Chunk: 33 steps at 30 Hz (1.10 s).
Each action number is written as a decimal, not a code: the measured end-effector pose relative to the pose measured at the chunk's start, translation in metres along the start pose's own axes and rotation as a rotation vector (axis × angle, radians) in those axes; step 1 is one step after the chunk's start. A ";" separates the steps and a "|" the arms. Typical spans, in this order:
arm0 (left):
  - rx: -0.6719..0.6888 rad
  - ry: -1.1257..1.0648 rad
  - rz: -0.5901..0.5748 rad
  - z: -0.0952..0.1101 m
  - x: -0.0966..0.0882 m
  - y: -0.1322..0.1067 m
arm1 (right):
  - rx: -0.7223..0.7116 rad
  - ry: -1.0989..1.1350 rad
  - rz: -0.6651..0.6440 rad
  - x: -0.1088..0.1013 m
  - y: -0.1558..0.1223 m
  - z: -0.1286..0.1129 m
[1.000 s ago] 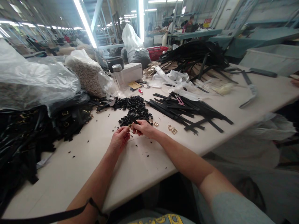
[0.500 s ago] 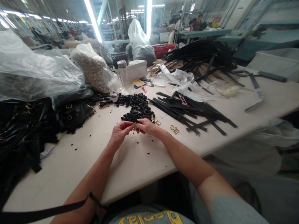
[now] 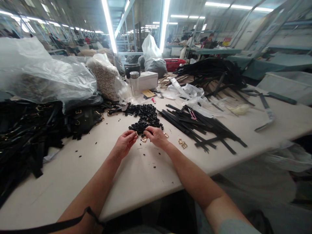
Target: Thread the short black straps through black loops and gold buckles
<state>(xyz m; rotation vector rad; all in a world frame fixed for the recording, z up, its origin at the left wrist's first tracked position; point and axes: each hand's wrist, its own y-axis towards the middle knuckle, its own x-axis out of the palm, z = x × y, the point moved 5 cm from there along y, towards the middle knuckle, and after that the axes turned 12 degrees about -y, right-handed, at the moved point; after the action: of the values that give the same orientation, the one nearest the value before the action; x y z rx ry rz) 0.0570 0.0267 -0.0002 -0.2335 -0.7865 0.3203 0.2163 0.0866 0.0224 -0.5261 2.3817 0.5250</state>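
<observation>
Both hands meet at the near edge of a heap of small black loops point(image 3: 145, 115) on the pale table point(image 3: 146, 175). My left hand point(image 3: 124, 144) is curled, fingertips pinched near a gold buckle point(image 3: 144, 139) that lies between the hands. My right hand point(image 3: 156, 136) is palm down with fingers closed at the heap's edge; what it grips is too small to name. More gold buckles point(image 3: 182, 143) lie to the right of it.
Black straps point(image 3: 200, 122) lie fanned out right of the heap. A pile of black belts with gold buckles point(image 3: 36, 130) fills the left. Plastic bags point(image 3: 46, 78), a metal flask point(image 3: 134, 83) and a white box point(image 3: 148, 79) stand behind. Small black bits dot the table.
The hands have dropped from a raised pinch down to the table by the loop heap. The camera has tilted upward a little.
</observation>
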 end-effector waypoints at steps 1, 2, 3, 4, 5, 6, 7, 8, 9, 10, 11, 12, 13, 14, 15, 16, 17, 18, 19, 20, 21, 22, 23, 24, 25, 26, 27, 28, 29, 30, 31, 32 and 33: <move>0.006 -0.031 0.016 0.001 -0.002 0.001 | -0.036 -0.070 0.008 0.001 -0.001 -0.003; 0.012 -0.056 0.030 0.002 -0.003 0.002 | -0.067 -0.114 0.003 0.002 -0.002 -0.006; 0.019 -0.077 0.039 0.002 -0.005 0.003 | -0.091 -0.135 -0.012 0.004 -0.003 -0.009; 0.026 -0.094 0.045 0.003 -0.006 0.004 | -0.110 -0.141 -0.028 0.006 -0.004 -0.011; 0.034 -0.109 0.047 0.003 -0.007 0.005 | -0.125 -0.141 -0.043 0.008 -0.005 -0.012; 0.041 -0.124 0.048 0.003 -0.008 0.006 | -0.139 -0.140 -0.053 0.009 -0.006 -0.013; 0.046 -0.139 0.049 0.003 -0.008 0.007 | -0.149 -0.138 -0.056 0.010 -0.006 -0.013; 0.051 -0.153 0.050 0.002 -0.008 0.007 | -0.157 -0.136 -0.057 0.011 -0.006 -0.013; 0.051 -0.164 0.049 0.001 -0.008 0.007 | -0.163 -0.132 -0.057 0.011 -0.006 -0.013; 0.047 -0.173 0.045 0.000 -0.008 0.007 | -0.166 -0.128 -0.058 0.012 -0.007 -0.013; 0.041 -0.181 0.039 -0.001 -0.007 0.006 | -0.164 -0.125 -0.059 0.012 -0.007 -0.012; 0.036 -0.187 0.033 -0.002 -0.006 0.005 | -0.157 -0.123 -0.062 0.013 -0.007 -0.012; 0.030 -0.193 0.026 -0.004 -0.004 0.004 | -0.148 -0.121 -0.063 0.013 -0.007 -0.012; 0.023 -0.199 0.020 -0.005 -0.003 0.003 | -0.140 -0.119 -0.061 0.012 -0.006 -0.012; 0.016 -0.204 0.012 -0.006 -0.002 0.002 | -0.131 -0.117 -0.057 0.011 -0.006 -0.012; 0.010 -0.208 0.005 -0.007 0.000 0.002 | -0.124 -0.117 -0.050 0.010 -0.006 -0.012; 0.004 -0.208 0.001 -0.008 0.001 0.001 | -0.119 -0.121 -0.039 0.009 -0.005 -0.012; 0.000 -0.205 0.000 -0.009 0.001 0.001 | -0.115 -0.129 -0.026 0.008 -0.005 -0.012; -0.001 -0.197 0.003 -0.009 0.001 0.001 | -0.114 -0.140 -0.012 0.006 -0.005 -0.012; 0.001 -0.187 0.007 -0.009 0.001 0.001 | -0.115 -0.153 0.000 0.005 -0.005 -0.013; 0.005 -0.176 0.011 -0.009 0.001 0.001 | -0.120 -0.168 0.007 0.004 -0.004 -0.013; 0.008 -0.163 0.014 -0.009 0.000 0.001 | -0.129 -0.182 0.009 0.004 -0.004 -0.013; 0.011 -0.145 0.016 -0.009 0.000 0.000 | -0.140 -0.196 0.006 0.005 -0.005 -0.013; 0.015 -0.121 0.021 -0.009 -0.001 0.000 | -0.150 -0.211 -0.001 0.005 -0.005 -0.014; 0.023 -0.091 0.026 -0.008 -0.002 0.000 | -0.157 -0.225 -0.009 0.006 -0.005 -0.014; 0.043 -0.054 0.033 -0.007 -0.003 0.000 | -0.161 -0.236 -0.018 0.007 -0.006 -0.014; 0.080 -0.011 0.038 -0.006 -0.004 0.000 | -0.163 -0.240 -0.027 0.008 -0.007 -0.014; 0.134 0.039 0.037 -0.003 -0.004 0.000 | -0.165 -0.239 -0.035 0.009 -0.007 -0.014; 0.200 0.093 0.030 0.001 -0.003 0.000 | -0.168 -0.233 -0.045 0.010 -0.007 -0.015; 0.268 0.146 0.019 0.005 -0.002 -0.001 | -0.171 -0.223 -0.056 0.010 -0.007 -0.015; 0.328 0.193 0.010 0.009 0.000 -0.001 | -0.174 -0.210 -0.065 0.011 -0.007 -0.015; 0.369 0.229 0.003 0.012 0.002 -0.001 | -0.176 -0.197 -0.073 0.011 -0.006 -0.015; 0.388 0.247 -0.002 0.013 0.003 -0.001 | -0.177 -0.183 -0.078 0.012 -0.005 -0.015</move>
<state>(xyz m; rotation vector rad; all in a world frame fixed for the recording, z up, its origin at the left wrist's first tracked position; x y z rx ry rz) 0.0495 0.0282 0.0108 0.0920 -0.4688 0.4265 0.2030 0.0727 0.0244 -0.6188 2.1446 0.7210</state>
